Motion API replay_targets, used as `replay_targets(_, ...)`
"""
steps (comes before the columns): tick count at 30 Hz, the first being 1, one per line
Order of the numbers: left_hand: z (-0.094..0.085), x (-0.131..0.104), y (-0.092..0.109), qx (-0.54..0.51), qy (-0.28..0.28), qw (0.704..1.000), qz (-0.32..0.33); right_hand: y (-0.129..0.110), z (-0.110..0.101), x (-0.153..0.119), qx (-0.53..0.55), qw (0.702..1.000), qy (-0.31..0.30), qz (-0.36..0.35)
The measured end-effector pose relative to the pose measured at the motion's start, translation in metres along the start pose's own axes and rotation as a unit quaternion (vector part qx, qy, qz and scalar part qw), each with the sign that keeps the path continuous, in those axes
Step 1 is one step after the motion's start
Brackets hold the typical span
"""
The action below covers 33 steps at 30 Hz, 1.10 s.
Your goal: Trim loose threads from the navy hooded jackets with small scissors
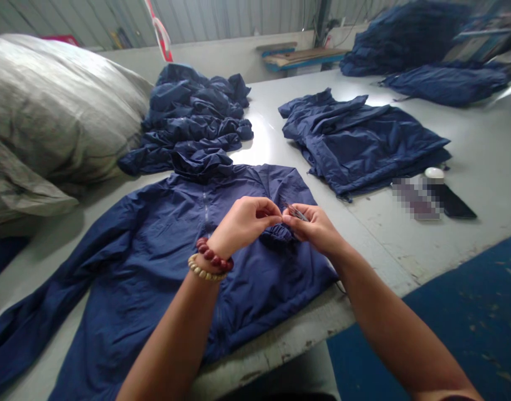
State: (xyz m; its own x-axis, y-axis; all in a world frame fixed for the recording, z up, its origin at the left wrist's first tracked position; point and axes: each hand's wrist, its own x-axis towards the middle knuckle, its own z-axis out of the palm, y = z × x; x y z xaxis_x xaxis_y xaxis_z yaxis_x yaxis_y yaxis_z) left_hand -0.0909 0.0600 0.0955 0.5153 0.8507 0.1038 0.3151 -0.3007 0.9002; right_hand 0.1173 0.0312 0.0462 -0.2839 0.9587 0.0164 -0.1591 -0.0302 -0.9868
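Note:
A navy zip-up jacket (163, 234) lies spread on the table, its hood end away from me and one sleeve stretched to the lower left. Above its right part, my left hand (249, 220) is closed in a pinch, with two beaded bracelets at the wrist. Whatever is between those fingertips is too small to make out. My right hand (316, 228) is closed around small metal thread snips (297, 213), and its thumb and finger meet the left fingertips. Just below both hands is a gathered bit of the jacket, perhaps a cuff, partly hidden.
Crumpled navy garments (192, 106) are heaped behind the jacket. Another folded navy garment (359, 139) lies to the right, beside a dark phone (456, 200) and a white round object (434, 175). A big pale sack (59, 106) bulges at left. More navy piles (406, 36) stand far right.

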Motion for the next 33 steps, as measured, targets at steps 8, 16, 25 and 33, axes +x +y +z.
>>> replay_targets(8, 0.067, -0.025, 0.064, -0.032, -0.095, 0.991, 0.088, -0.029, -0.005, -0.112, 0.129, 0.987, 0.092, -0.026)
replay_targets(16, 0.187, -0.081, 0.089, -0.116, -0.306, 0.941, 0.086, 0.014, -0.02, -0.314, 0.143, 0.935, 0.326, 0.007)
replay_targets(25, 0.251, -0.131, 0.087, 0.032, -0.449, 0.888, 0.095, 0.122, -0.032, -0.459, -0.178, 0.833, 0.482, 0.205)
replay_targets(33, 0.23, -0.116, 0.09, 0.054, -0.377, 0.917, 0.121, 0.1, 0.001, -0.415, -0.081, 0.856, 0.492, 0.137)
